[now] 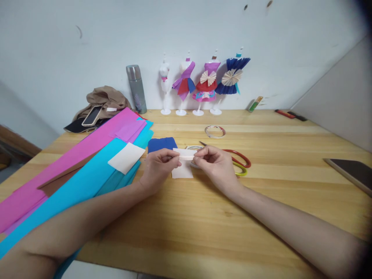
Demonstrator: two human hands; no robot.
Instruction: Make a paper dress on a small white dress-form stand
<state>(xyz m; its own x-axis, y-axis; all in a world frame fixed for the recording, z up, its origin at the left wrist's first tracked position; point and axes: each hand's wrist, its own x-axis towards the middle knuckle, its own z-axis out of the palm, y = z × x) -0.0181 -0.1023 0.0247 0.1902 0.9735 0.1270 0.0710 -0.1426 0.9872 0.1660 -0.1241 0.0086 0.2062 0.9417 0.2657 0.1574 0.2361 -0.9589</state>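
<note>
Between my two hands a narrow folded strip of white paper (186, 157) is stretched level above the table. My left hand (161, 166) pinches its left end, and my right hand (214, 164) pinches the right end. Just beneath and behind the strip, more white paper (182, 172) shows; whether it joins the strip I cannot tell. A blue piece of crepe paper (161, 144) lies behind my left hand. Scissors with red handles (242, 158) and a yellow-green handle (240, 169) lie behind my right hand, partly covered by it, near a mostly hidden roll of tape.
Pink paper (87, 141), turquoise paper (87, 174) and a white sheet (127, 158) lie at left. Small dressed mannequins (206, 77) and a thermos (136, 89) stand along the wall. A ring of tape (215, 131) lies mid-table; a dark tablet-like device (353, 174) rests at right.
</note>
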